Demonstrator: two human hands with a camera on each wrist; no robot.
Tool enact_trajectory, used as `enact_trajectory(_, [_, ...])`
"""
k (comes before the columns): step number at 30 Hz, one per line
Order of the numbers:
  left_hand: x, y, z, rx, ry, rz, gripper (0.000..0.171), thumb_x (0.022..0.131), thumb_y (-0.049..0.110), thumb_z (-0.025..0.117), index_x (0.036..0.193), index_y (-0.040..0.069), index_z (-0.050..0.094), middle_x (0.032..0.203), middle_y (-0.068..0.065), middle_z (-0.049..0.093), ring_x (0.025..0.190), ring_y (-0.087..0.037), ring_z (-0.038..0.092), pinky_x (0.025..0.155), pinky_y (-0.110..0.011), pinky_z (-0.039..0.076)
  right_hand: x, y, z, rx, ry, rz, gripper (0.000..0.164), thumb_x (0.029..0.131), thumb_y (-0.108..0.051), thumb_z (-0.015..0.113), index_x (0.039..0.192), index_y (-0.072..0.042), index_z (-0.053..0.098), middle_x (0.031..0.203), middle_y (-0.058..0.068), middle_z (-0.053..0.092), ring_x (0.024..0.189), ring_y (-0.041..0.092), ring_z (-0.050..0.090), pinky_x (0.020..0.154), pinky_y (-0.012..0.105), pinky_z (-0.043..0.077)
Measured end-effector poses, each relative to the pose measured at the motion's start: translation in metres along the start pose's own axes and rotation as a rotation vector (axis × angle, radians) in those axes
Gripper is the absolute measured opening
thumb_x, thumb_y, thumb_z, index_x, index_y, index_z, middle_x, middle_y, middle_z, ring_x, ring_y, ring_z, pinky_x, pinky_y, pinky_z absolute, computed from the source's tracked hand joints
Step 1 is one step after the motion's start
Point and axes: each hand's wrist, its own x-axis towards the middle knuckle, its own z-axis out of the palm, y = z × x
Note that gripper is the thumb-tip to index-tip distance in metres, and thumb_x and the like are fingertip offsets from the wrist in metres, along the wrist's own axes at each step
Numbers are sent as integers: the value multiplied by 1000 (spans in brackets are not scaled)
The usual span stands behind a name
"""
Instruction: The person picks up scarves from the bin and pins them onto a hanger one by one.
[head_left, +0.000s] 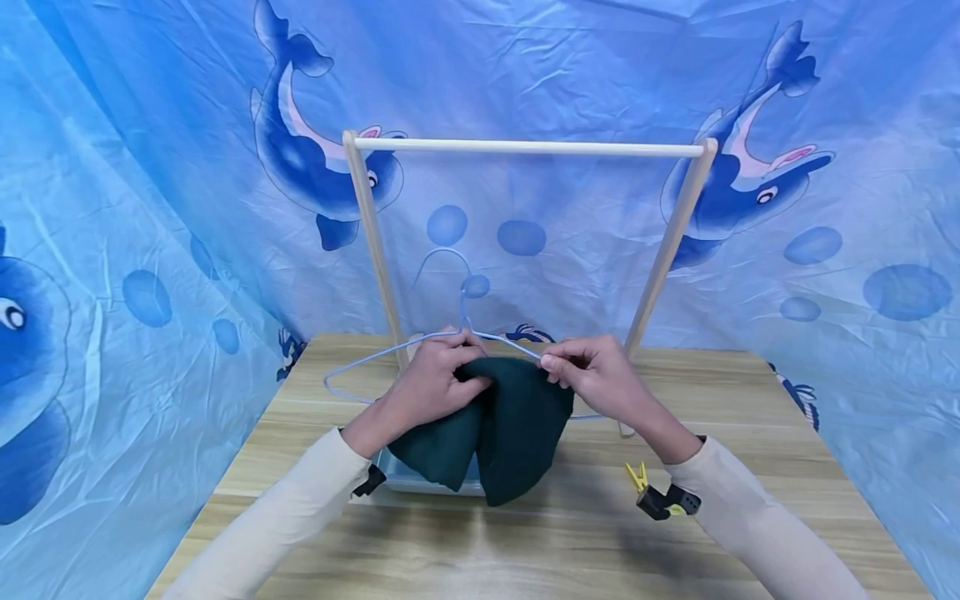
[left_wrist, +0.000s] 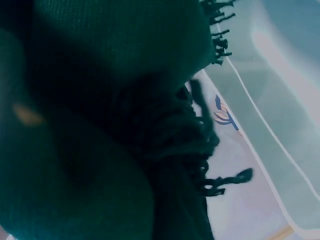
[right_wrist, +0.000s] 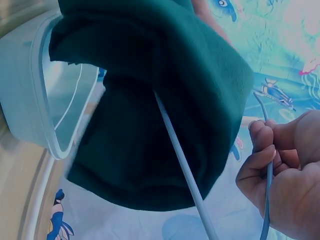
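Note:
A dark green fringed scarf (head_left: 525,433) drapes over the lower bar of a light blue clothes hanger (head_left: 462,307), whose hook points up. My left hand (head_left: 435,371) grips the scarf near the hanger's neck, fingers partly behind the cloth. With thumb and fingers, my right hand (head_left: 600,379) pinches the hanger's right shoulder wire. In the right wrist view the hanger's bar (right_wrist: 180,150) runs under the folded scarf (right_wrist: 200,90), beside the right hand (right_wrist: 290,165). Dark cloth (left_wrist: 150,40) with tasselled fringe (left_wrist: 222,47) fills much of the left wrist view and hides the left fingers.
Behind the hands stands a rack with wooden legs and a white rail (head_left: 525,148). A clear plastic box (head_left: 420,481) sits on the wooden table (head_left: 510,558) below the scarf. Near the right wrist lies a yellow clothespin (head_left: 637,477). A blue dolphin-print curtain surrounds the table.

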Motion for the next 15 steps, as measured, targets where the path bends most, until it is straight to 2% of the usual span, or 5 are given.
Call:
enact_trajectory(5, [3, 7, 0, 62, -52, 53, 8, 86, 21, 78, 84, 13, 76, 95, -1, 69, 87, -17, 64, 79, -33, 55, 3, 1, 0, -37, 16, -6, 13, 98, -3, 66, 96, -1, 79, 76, 3, 70, 63, 13, 62, 61, 28, 54])
enact_trajectory(9, [6, 14, -1, 99, -109, 73, 13, 85, 23, 79, 93, 13, 78, 100, -2, 71, 95, -19, 64, 82, -34, 56, 6, 2, 0, -26, 19, -12, 13, 98, -2, 66, 96, -1, 79, 77, 4, 70, 63, 15, 63, 61, 27, 55])
enact_trajectory(12, [7, 17, -1, 122, -162, 61, 20, 87, 23, 78, 103, 12, 78, 108, -4, 71, 103, -21, 63, 90, -36, 55, 7, 2, -1, -12, 13, -19, 14, 98, -2, 66, 95, -1, 79, 77, 5, 70, 63, 15, 62, 61, 27, 55])
enact_trajectory(15, [5, 18, -2, 134, -186, 21, 27, 88, 23, 78, 112, 12, 75, 115, -6, 69, 109, -23, 63, 95, -39, 54, 8, 3, -1, -14, 2, -31, 14, 98, -1, 65, 95, -1, 79, 75, 4, 69, 62, 15, 61, 60, 27, 54])
